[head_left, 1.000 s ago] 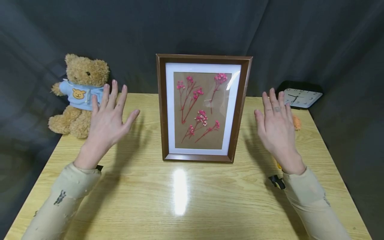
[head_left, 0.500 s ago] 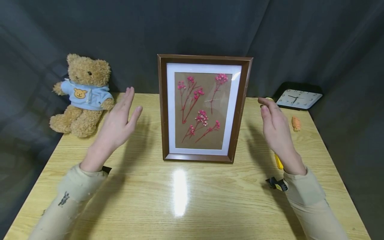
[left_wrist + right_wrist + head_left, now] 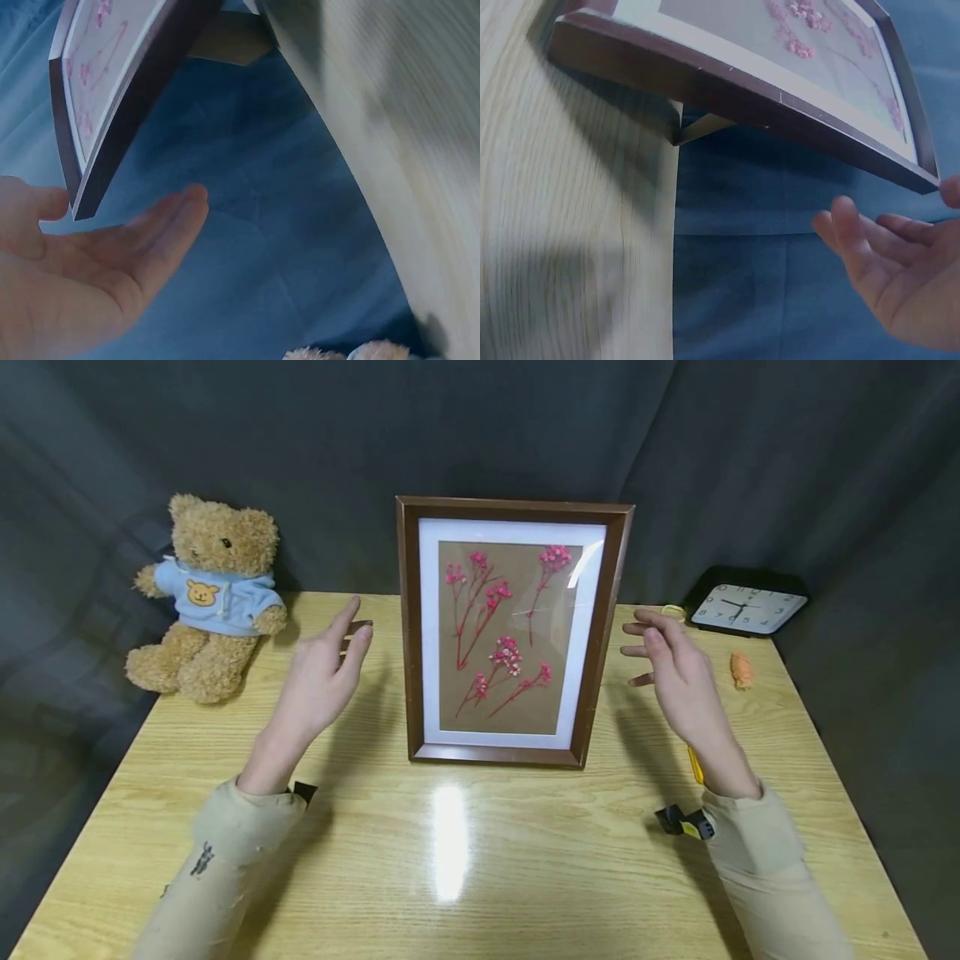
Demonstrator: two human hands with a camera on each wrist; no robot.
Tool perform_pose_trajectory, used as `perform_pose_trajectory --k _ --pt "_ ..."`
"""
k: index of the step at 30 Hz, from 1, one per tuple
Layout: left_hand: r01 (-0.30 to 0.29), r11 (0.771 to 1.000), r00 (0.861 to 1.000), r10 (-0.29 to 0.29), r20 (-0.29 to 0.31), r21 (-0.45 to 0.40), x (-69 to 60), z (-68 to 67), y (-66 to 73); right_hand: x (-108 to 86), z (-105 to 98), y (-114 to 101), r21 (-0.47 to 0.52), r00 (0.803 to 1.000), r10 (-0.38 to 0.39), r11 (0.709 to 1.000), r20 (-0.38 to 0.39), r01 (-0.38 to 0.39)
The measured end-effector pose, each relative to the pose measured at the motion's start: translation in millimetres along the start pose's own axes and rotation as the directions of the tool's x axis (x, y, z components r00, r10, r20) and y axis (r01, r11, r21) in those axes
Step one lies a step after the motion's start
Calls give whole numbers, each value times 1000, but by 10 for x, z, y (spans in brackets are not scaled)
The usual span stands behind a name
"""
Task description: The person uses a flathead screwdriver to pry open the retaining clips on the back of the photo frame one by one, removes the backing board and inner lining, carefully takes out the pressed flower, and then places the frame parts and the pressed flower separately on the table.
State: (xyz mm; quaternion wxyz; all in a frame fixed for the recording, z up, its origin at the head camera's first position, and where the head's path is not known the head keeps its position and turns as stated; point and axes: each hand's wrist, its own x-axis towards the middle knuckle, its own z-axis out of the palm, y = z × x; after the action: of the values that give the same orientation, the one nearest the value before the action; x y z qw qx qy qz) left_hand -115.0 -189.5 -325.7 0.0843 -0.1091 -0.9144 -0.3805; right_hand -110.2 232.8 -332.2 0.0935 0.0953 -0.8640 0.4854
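Observation:
A brown picture frame [image 3: 414, 693] with pressed pink flowers behind glass stands upright near the middle of the table; a strut shows behind it in both wrist views. My left hand [image 3: 318, 681] hovers to its left, palm turned inward and fingers loosely extended, a gap away from the frame. On the other side, my right hand [image 3: 686, 689] faces the frame with fingers spread and slightly bent. Neither hand holds anything. In the left wrist view the left hand [image 3: 97, 277] is near a corner of the frame, and in the right wrist view the right hand [image 3: 907, 270] is likewise.
A teddy bear [image 3: 213, 602] in a blue hoodie sits at the back left of the wooden table [image 3: 510, 877]. At the right are a black-cased clock [image 3: 750, 608], a small orange object [image 3: 741, 670] and a yellow item [image 3: 696, 766] partly behind the right wrist. A dark curtain [image 3: 337, 460] hangs behind.
My left hand has moved right, toward the frame, and both palms have turned inward. The right hand's fingers now point toward the frame. The frame itself stays standing in place.

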Motion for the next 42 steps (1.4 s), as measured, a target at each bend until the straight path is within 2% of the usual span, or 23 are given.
perform_pose_trajectory --k 6,10,13,20,24,33,39,42 --pt "11 996 1000 -9 17 -88 7 139 47 -2 60 -16 78 998 49 996 49 -53" --pt "36 983 998 -26 56 -180 11 234 63 0 130 -27 106 992 85 990 88 -94" --pt "47 975 998 -35 58 -219 6 293 72 -4 179 -24 108 989 96 988 111 -108" --pt "1 975 1000 -3 -8 -221 -3 413 66 -30 244 -7 137 985 96 984 140 -115" --pt "-3 973 999 -6 -38 -231 -10 451 58 -34 256 6 130 986 92 985 140 -110" --pt "-32 974 997 16 -74 -223 -10 482 43 -16 287 17 55 992 57 996 109 -63" --pt "-80 984 994 66 -91 -159 -10 476 43 -30 293 3 43 997 39 998 60 -41" --pt "-92 984 992 78 -95 -155 -14 464 43 -32 297 8 42 999 11 999 30 -13"
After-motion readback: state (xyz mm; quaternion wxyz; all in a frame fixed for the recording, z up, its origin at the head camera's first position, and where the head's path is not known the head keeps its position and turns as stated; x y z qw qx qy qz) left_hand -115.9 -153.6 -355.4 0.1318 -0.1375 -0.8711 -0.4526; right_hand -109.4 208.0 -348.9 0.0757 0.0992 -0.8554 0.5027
